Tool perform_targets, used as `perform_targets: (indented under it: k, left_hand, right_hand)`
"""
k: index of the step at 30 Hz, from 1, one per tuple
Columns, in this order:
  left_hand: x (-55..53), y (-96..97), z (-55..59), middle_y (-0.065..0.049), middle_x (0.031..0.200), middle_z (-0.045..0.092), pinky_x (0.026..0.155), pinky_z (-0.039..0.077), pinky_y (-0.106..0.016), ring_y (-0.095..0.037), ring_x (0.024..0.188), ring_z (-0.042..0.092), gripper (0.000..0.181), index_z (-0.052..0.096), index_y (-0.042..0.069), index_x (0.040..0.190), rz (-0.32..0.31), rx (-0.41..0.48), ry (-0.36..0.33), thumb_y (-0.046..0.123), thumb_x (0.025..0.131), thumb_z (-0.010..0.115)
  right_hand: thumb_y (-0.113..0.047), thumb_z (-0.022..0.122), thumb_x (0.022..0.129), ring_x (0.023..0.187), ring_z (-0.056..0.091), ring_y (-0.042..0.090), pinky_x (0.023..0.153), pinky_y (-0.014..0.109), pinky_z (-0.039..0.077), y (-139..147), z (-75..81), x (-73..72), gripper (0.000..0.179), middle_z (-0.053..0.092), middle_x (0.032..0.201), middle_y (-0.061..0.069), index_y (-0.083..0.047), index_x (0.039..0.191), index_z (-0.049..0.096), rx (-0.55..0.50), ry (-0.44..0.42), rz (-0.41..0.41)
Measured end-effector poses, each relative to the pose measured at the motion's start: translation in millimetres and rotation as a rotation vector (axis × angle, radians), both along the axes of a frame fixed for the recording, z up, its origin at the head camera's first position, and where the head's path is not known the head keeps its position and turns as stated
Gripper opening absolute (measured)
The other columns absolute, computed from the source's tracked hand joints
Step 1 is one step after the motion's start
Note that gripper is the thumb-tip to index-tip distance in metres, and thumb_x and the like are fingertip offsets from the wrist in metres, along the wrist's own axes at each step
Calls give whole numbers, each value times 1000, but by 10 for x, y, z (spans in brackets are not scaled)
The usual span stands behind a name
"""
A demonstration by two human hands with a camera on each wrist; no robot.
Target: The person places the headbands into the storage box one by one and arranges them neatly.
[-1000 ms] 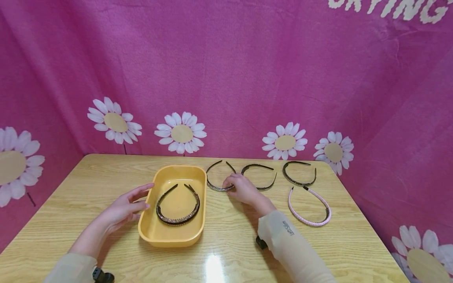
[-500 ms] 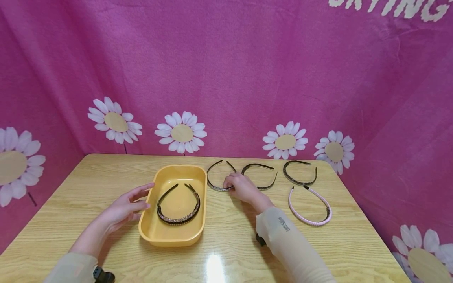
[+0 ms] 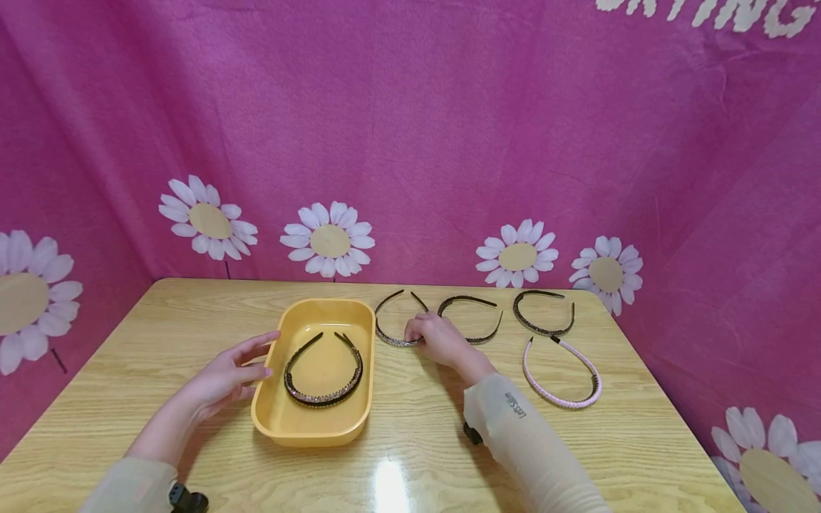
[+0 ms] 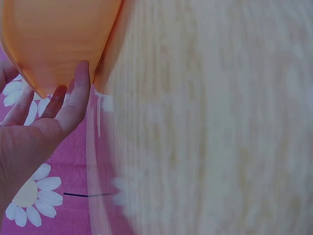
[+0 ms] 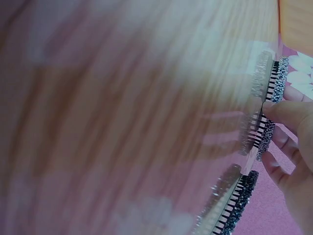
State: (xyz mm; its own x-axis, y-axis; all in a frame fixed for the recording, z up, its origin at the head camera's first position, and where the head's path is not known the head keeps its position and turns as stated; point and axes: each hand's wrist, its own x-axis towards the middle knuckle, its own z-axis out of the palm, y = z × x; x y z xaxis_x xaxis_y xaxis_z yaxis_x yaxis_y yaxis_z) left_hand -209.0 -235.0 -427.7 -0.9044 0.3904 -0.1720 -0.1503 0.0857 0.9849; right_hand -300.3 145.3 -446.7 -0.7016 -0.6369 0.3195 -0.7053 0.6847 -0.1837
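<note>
My left hand [image 3: 218, 381] rests its extended fingers against the left side of a yellow plastic tray [image 3: 311, 436]. In the left wrist view the fingertips [image 4: 82, 73] touch the tray's outer wall. Lying inside the tray is a dark headband [image 3: 323, 399] with sparkly stones along its front; it may be more than one, stacked. Just right of the tray, my right hand [image 3: 442, 342] pinches the front of a black headband with silver stones [image 3: 389, 340], which is on the table. The right wrist view shows the thumb [image 5: 274, 108] on its toothed inner edge.
Behind the right hand lies another dark toothed headband [image 3: 463, 299]. Further right are a black headband [image 3: 522, 320] and a pink braided headband [image 3: 545, 394]. A pink curtain with daisies [image 3: 417, 178] stands behind the wooden table [image 3: 410, 399].
Almost nothing moves. The right forearm shifts very slightly left, while the right hand stays at the silver-stoned headband and the left hand stays at the tray.
</note>
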Motion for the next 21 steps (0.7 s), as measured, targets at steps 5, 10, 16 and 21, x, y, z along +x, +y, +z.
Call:
perform_targets:
  k: [5, 10, 16, 21]
  left_hand:
    - [-3, -1, -6, -28, 151, 14, 92, 51, -44, -27, 124, 46, 71, 16, 7, 151, 4, -6, -1, 8, 93, 57]
    - [-3, -2, -9, -28, 151, 14, 91, 52, -43, -25, 122, 47, 71, 17, 8, 151, 6, -9, -1, 8, 93, 57]
    - [-4, -5, -12, -28, 150, 14, 91, 52, -43, -22, 118, 50, 71, 16, 7, 151, 3, -3, 0, 7, 93, 56]
    - [-8, -3, -12, -28, 151, 14, 91, 52, -43, -25, 122, 47, 71, 16, 7, 151, 5, -6, -3, 8, 93, 57]
  right_hand:
    - [10, 70, 69, 81, 55, 18, 69, 31, 49, 8, 10, -10, 28, 60, 79, -2, -14, 83, 66, -16, -7, 4]
    - [11, 69, 69, 81, 55, 18, 71, 32, 50, 2, 54, -4, 29, 62, 80, -1, -13, 84, 66, -24, -13, 15]
    - [10, 70, 71, 83, 57, 19, 73, 32, 52, -12, 139, 17, 28, 64, 83, 0, -12, 86, 67, -6, -17, 40]
    - [11, 70, 70, 81, 58, 18, 72, 32, 52, -7, 236, 40, 27, 64, 82, 0, -12, 85, 67, -5, -16, 53]
